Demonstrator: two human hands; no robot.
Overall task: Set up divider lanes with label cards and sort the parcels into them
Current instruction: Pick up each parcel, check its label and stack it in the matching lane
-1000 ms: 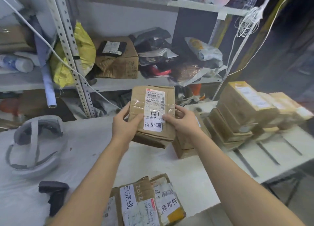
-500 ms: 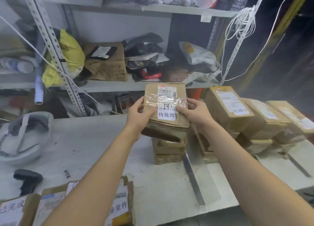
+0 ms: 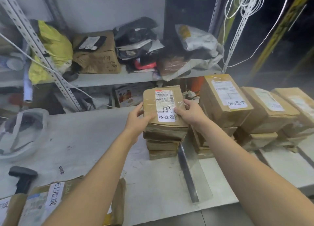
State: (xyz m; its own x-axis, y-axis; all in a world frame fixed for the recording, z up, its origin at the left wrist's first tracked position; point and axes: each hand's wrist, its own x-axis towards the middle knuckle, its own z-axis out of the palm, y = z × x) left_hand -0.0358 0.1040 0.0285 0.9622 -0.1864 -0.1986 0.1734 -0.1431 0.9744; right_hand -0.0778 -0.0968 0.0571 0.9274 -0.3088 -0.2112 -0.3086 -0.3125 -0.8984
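A brown parcel (image 3: pixel 163 105) with a white shipping label and a handwritten card sits on top of a short stack of parcels (image 3: pixel 162 145) on the white table (image 3: pixel 88 146). My left hand (image 3: pixel 137 118) grips its left edge and my right hand (image 3: pixel 190 113) grips its right edge. A clear divider strip (image 3: pixel 190 173) stands just right of the stack. Beyond it stand more stacks of brown parcels (image 3: pixel 224 100), one with a label card. Loose parcels with label cards (image 3: pixel 42 203) lie at the near left, partly hidden by my left forearm.
A black barcode scanner (image 3: pixel 23 176) lies at the near left. A white headset (image 3: pixel 22 132) rests at the far left of the table. Metal shelving (image 3: pixel 119 78) behind holds bags and a box. The table's front edge runs below my arms.
My hands have carried the parcel down and away from me, from held up in the air onto the top of the short stack. The view shifted right.
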